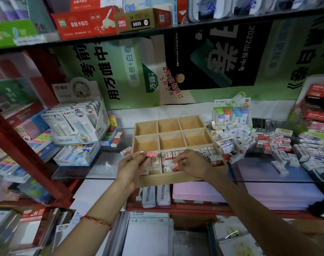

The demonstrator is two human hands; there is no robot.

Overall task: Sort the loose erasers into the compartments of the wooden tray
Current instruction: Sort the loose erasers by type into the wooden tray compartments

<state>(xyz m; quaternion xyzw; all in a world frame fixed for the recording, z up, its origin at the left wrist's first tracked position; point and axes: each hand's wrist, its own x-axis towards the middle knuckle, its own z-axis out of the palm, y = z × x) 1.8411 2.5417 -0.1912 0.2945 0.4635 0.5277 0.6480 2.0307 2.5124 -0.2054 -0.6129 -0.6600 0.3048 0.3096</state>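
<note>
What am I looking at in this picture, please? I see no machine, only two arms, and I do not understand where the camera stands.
There is no machine here. A person wears one camera on the head, so the single picture looks forward and down at that person's own arms. On a glass shelf lies a wooden tray. Its six back compartments are empty; the front ones hold rows of erasers. The left hand pinches a red eraser above the tray's front. The right hand holds a red-and-white eraser over the front row. To the right of the tray lies a pile of loose erasers.
</note>
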